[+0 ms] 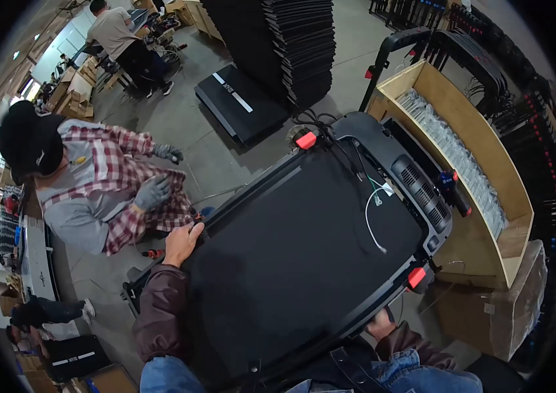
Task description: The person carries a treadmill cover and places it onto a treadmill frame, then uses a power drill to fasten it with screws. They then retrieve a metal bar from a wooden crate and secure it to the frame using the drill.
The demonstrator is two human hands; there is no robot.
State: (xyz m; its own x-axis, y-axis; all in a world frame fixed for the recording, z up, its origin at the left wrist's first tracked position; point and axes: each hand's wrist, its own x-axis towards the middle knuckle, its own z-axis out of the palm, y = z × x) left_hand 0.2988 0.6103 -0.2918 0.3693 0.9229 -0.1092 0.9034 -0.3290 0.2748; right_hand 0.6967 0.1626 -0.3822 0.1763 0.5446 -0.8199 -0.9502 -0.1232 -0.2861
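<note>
A treadmill [291, 255] with a black running belt lies in front of me. On its far side rail my left hand [183, 245] is closed over the edge, thumb on top. Against the near rail, my right hand [381, 324] grips from the side, its fingers partly hidden beneath the frame. The black motor cover [417, 187] with vent slots sits at the treadmill's right end. Loose wires and a white cable [369, 226] lie across the belt there. Red corner pieces [415, 277] show at both sides of that end.
Beyond the treadmill stands a co-worker [94, 177] in grey gloves and a checked garment. A wooden bin [514, 223] of clear plastic packets is at right, a power drill [451, 190] beside it. A tall stack of black sheets [301, 52] and a black treadmill deck [242, 105] stand behind.
</note>
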